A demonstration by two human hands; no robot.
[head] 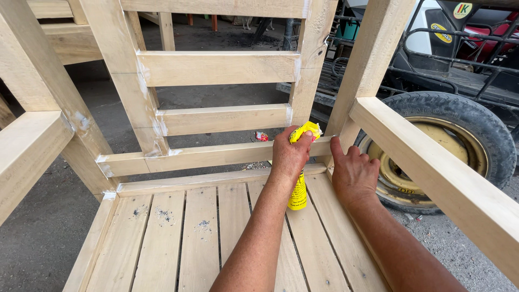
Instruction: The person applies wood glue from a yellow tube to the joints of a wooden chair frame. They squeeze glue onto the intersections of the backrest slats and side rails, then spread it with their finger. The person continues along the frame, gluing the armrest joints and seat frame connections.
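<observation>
Yellow glue tube [298, 189] is gripped in the left hand [290, 156], fingers [304, 141] curled tight around its upper end, its nozzle pressed against the joint where the lowest back rail [211, 155] meets the rear post [311, 70] of an unfinished wooden chair. The tube's tail hangs down past the wrist over the seat slats [200, 238]. Just beside it, the right hand [354, 173] holds nothing, fingers loosely together, index fingertip resting on the same rail end. White filler already marks the other rail joints farther left and above, so this corner looks like one of the last in the backrest; several dark knots in the slats nearer the viewer are unfilled. Beyond the right armrest [432, 173] stands a vehicle tyre [476, 124].
</observation>
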